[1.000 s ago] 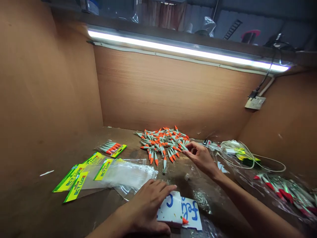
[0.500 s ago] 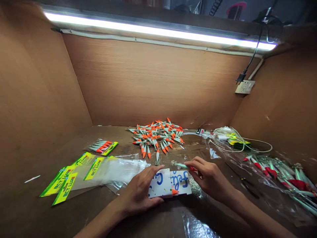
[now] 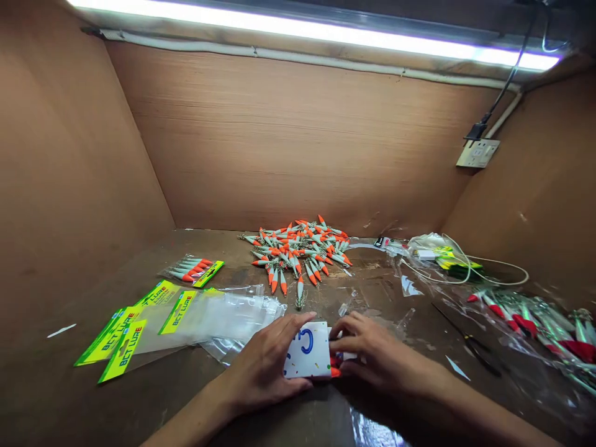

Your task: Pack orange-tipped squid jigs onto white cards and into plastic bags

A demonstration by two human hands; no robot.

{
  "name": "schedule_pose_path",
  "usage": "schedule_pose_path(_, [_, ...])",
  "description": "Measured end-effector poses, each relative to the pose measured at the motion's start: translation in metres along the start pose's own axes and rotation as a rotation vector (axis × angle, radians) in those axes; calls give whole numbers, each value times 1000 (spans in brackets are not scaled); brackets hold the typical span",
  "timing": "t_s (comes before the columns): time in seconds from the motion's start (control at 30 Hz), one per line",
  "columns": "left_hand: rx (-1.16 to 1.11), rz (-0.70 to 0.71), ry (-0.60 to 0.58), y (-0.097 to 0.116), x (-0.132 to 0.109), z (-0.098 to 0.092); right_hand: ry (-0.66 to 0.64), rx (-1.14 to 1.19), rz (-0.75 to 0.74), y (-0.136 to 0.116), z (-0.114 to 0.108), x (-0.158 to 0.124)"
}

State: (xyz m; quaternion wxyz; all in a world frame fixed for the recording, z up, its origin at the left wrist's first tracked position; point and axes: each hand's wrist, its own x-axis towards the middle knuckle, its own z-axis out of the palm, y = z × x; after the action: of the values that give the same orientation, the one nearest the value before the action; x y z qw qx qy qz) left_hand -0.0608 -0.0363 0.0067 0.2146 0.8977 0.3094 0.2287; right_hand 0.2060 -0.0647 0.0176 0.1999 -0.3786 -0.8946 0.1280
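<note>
My left hand [image 3: 265, 366] lies over the left side of a small white card box [image 3: 310, 354] with blue lettering, fingers curled on it. My right hand [image 3: 372, 357] is closed against the box's right side, where orange lure tips [image 3: 334, 371] stick out under its fingers. A pile of orange-and-pale-green lures [image 3: 298, 251] lies farther back on the brown bench. Clear bags with yellow-green BCT LURE headers [image 3: 153, 320] lie to the left of my hands.
One filled lure pack [image 3: 193, 270] sits at the left rear. A white cable and packets [image 3: 442, 257] lie at the right rear, red-tipped lures in plastic [image 3: 526, 320] at the right, a dark tool [image 3: 470, 344] near them. Brown walls enclose the bench.
My right hand brought a lure from the pile down to the white box and now presses against the box's right side. The left hand stayed on the box.
</note>
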Motion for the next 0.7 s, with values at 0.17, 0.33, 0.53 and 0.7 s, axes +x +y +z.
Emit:
schedule_pose_path(0.17, [5, 30, -3, -3, -1, 0, 123, -96, 130, 44, -38, 67])
schedule_pose_path(0.33, [28, 29, -22, -2, -1, -1, 57, -451, 313, 81, -23, 174])
schedule_pose_path(0.53, [65, 47, 3, 0, -4, -7, 36, -481, 334, 88, -2, 218])
schedule_pose_path(0.7, [65, 46, -12, 0, -6, -6, 130, -366, 337, 100, -38, 197])
